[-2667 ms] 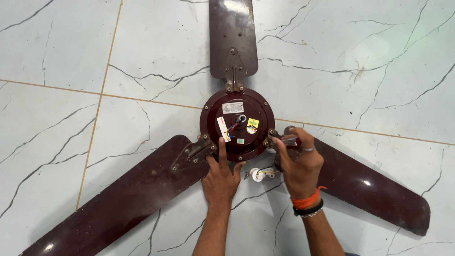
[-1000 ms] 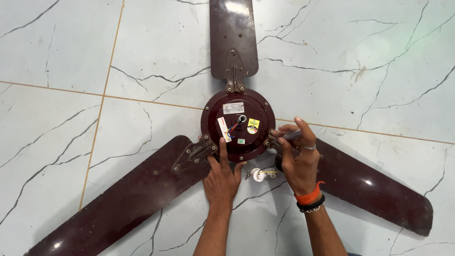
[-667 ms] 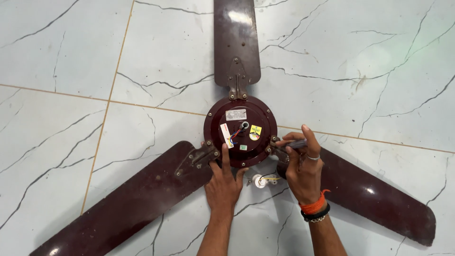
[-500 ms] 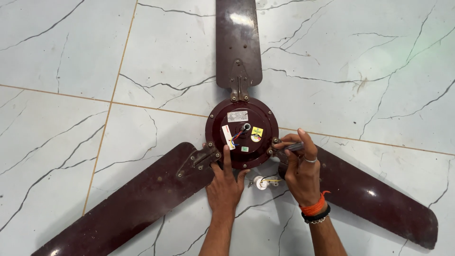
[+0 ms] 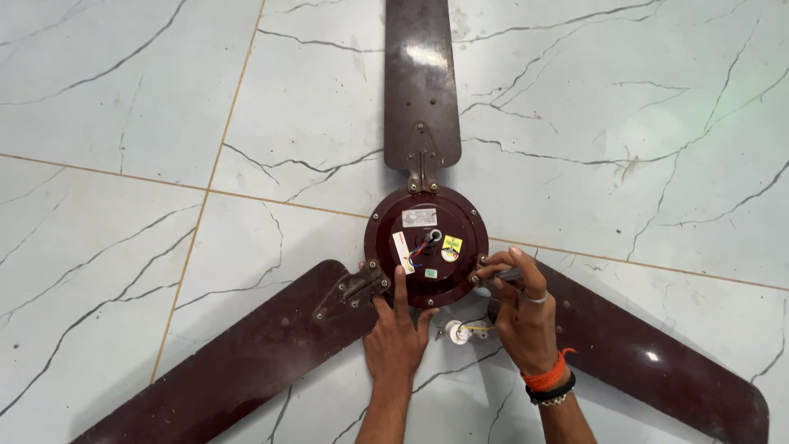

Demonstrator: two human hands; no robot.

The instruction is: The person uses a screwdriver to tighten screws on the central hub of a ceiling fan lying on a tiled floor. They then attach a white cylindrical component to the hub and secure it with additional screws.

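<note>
**Both hands on the fan hub**

Your left hand (image 5: 396,333) lies flat and open, fingers spread, on the lower edge of the dark red ceiling fan's round hub (image 5: 426,245), just below the middle of the frame. Your right hand (image 5: 520,311) (orange band at the wrist) pinches its fingertips on the hub's right rim, where the lower-right blade (image 5: 657,362) joins; what it grips is too small to tell. A small white part (image 5: 457,332) lies on the marble floor (image 5: 123,123) between your hands.
</note>
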